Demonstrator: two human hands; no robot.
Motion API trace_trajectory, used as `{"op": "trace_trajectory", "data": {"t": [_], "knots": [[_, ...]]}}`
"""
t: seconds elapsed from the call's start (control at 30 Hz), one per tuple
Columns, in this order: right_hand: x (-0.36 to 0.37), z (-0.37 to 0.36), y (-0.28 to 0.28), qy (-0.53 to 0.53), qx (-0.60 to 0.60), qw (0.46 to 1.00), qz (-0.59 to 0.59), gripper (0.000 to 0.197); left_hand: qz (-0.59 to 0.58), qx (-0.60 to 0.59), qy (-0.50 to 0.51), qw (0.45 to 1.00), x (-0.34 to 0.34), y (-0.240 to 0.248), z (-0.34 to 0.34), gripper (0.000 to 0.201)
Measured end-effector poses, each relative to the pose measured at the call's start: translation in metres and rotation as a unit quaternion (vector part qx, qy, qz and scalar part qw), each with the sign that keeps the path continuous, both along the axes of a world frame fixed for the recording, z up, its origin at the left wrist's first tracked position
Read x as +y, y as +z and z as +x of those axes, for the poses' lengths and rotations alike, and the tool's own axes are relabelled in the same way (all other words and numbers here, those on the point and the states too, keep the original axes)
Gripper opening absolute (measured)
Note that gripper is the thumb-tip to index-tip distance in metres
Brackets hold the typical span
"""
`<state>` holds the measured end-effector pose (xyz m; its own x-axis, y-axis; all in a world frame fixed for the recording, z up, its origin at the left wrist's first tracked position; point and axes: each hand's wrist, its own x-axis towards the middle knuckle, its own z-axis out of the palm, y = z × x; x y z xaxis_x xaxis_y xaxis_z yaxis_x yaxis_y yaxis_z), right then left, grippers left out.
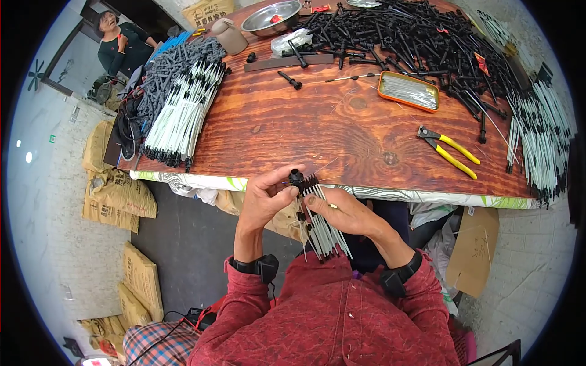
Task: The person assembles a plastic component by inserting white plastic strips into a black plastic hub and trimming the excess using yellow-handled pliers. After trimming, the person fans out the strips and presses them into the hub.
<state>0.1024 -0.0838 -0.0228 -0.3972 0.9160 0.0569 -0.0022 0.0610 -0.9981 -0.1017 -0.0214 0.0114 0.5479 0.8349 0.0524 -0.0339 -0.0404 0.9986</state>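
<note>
At the table's near edge, in front of my chest, my left hand (266, 198) is closed, its thumb and fingers pinching a black plastic fitting (296, 176) with a round open top. Touching it from the other side, my right hand (343, 211) is closed around a bundle of thin white rods (326, 235) with dark tips. The rods fan downward between both hands, toward my red jacket. Part of the fitting is hidden behind my left thumb. Some thin needle-like wires stick out sideways beside the bundle.
The wooden table (268, 137) bears a heap of black plastic parts (403, 30), bundled white rods (183, 116) at left and more rods (537, 140) at right. Yellow-handled pincers (450, 152), an orange-rimmed tin (409, 91) of needles and a metal bowl (268, 18) lie there. A person (122, 46) stands far left.
</note>
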Motion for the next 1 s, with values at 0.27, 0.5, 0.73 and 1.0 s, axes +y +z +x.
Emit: {"op": "trace_trajectory", "data": {"t": [0.27, 0.5, 0.73, 1.0], "knots": [[-0.001, -0.005, 0.001, -0.04, -0.078, 0.996, 0.031, 0.044, -0.064, 0.016, 0.039, 0.997, -0.01, 0.018, 0.007, 0.044], [-0.008, -0.012, 0.002, -0.126, -0.015, 0.99, 0.057, 0.048, -0.078, 0.033, 0.037, 0.996, 0.0, 0.01, 0.002, 0.043], [-0.008, -0.012, -0.006, -0.105, -0.01, 0.992, 0.069, 0.036, -0.086, 0.004, -0.002, 0.996, 0.01, -0.001, -0.005, 0.042], [-0.005, -0.004, 0.005, -0.044, -0.052, 0.995, 0.067, 0.035, -0.138, -0.057, -0.049, 0.988, 0.023, -0.01, -0.007, 0.048]]}}
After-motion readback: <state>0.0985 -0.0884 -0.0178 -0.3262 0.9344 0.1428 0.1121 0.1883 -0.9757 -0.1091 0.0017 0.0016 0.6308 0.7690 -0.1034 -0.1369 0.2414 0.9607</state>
